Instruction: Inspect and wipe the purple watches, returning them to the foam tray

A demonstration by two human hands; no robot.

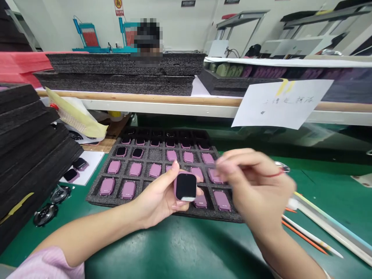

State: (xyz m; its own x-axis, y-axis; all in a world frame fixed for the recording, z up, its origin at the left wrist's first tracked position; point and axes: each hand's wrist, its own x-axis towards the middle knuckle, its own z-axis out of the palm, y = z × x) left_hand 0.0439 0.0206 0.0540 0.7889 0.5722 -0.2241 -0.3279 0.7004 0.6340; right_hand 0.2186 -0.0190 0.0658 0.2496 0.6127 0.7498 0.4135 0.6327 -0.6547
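A smartwatch body [186,186] with a purple case and dark screen is gripped in my left hand [157,201], thumb along its edge, screen facing me. A pale strip shows at the bottom of its screen. My right hand [258,184] is raised to the right of the watch, apart from it, thumb and fingertips pinched together and slightly blurred. Whether anything is between those fingertips cannot be made out. Below both hands lies a black foam tray [155,155] with purple watch bodies [135,169] in its slots, some back up, others [137,153] screen up.
Stacked black foam trays [23,143] stand at the left, near round watch parts [45,214] and watches on white paper [90,164]. At the right lie an orange stick [308,236], a white pen [316,238] and long strips. A shelf [162,104] crosses behind; a person is beyond.
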